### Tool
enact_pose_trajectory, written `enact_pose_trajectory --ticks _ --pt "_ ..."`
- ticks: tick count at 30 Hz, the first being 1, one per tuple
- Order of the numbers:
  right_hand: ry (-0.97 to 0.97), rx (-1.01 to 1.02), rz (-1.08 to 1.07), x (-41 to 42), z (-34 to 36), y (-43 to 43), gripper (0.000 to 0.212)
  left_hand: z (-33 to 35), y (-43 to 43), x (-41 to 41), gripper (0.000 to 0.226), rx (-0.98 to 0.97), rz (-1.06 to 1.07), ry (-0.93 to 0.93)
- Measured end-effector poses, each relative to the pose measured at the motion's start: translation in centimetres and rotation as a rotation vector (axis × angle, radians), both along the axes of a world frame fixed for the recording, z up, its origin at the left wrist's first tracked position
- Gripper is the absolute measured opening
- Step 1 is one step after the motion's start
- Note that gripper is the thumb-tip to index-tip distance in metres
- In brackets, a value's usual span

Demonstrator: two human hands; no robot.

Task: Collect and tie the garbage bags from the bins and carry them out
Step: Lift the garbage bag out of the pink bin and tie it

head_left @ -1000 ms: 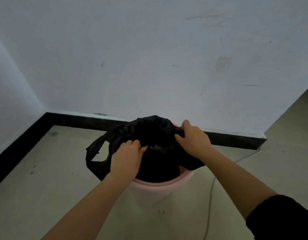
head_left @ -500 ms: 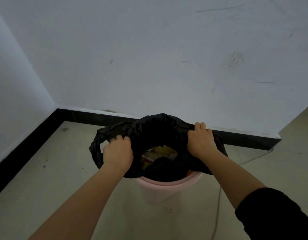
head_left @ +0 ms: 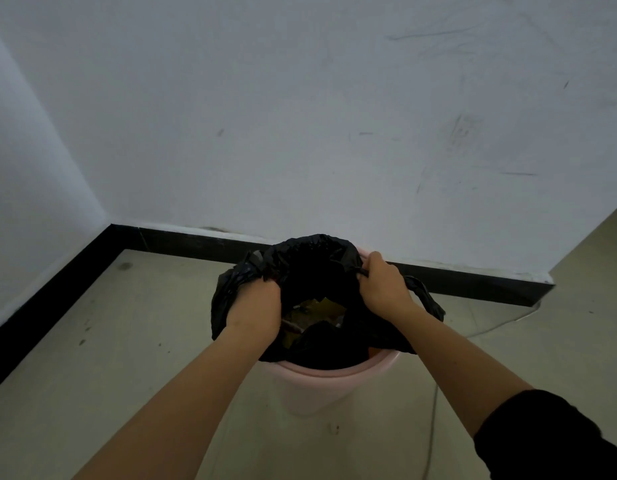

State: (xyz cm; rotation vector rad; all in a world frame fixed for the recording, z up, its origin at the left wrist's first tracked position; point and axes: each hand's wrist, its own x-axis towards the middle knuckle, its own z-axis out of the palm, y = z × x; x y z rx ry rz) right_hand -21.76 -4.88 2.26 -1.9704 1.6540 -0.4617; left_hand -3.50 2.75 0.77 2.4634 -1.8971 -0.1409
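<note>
A black garbage bag (head_left: pixel 314 265) sits in a pink round bin (head_left: pixel 320 386) on the floor near the wall. Yellow and brown rubbish shows through the bag's open mouth. My left hand (head_left: pixel 255 311) grips the bag's left edge with curled fingers. My right hand (head_left: pixel 383 285) grips the right edge, and a loop handle of the bag hangs just beyond it on the right.
A white wall with a black skirting board (head_left: pixel 182 239) runs behind the bin and down the left side, forming a corner. A thin cable (head_left: pixel 435 400) lies on the floor to the right of the bin. Grey floor surrounds the bin.
Both hands have kept hold of the bag's edges and gathered them higher over the bin. The bag's right loop now hangs free behind my right hand.
</note>
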Motion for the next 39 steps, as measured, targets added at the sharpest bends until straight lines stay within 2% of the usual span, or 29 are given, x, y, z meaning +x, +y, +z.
enact_pose_trajectory --ticks 2,4,6,10,13,14,15,18,19,22,25,32,39 --pt "0.055 0.01 0.021 0.0 0.3 -0.2 0.015 0.1 -0.2 -0.1 0.026 0.012 -0.001 -0.1" --pt "0.099 0.011 0.072 0.1 0.6 -0.3 0.012 0.1 -0.3 0.0 0.027 -0.051 0.025 -0.021" --pt "0.077 0.013 0.073 0.0 0.9 -0.6 0.022 0.3 -0.1 0.2 0.029 -0.172 0.032 0.157" --pt "0.049 -0.097 0.026 -0.1 2.0 -0.9 0.022 1.7 0.1 0.5 0.045 -0.299 0.14 0.653" --pt "0.334 -0.379 0.07 -0.2 2.8 -0.6 0.022 3.4 0.0 0.4 0.047 -0.409 0.142 0.857" --pt "0.37 -0.455 0.069 -0.1 3.0 -0.5 0.024 3.8 -0.1 0.4 0.046 -0.447 0.141 0.908" --pt "0.327 -0.464 0.057 0.1 3.4 -0.5 0.025 4.2 -0.1 0.4 0.045 -0.482 0.146 0.954" --pt "-0.132 -0.268 -0.005 0.8 5.1 -0.5 0.021 5.7 0.0 0.0 0.034 -0.558 0.199 1.165" --pt "-0.25 -0.268 -0.019 1.1 5.7 -0.4 0.021 6.4 0.1 0.0 0.031 -0.585 0.227 1.259" --pt "-0.388 -0.407 -0.017 2.3 7.8 0.6 0.02 9.1 0.5 0.4 0.027 -0.659 0.289 1.454" --pt "-0.538 -0.509 0.017 4.3 10.3 1.6 0.02 11.5 1.4 1.8 0.023 -0.73 0.291 1.557" --pt "-0.824 -0.59 0.099 10.6 17.6 3.8 0.021 18.1 5.9 6.2 0.025 -0.928 0.306 1.577" --pt "-0.949 -0.581 0.165 17.3 19.4 6.2 0.027 20.8 10.6 11.7 0.032 -1.108 0.35 1.47"
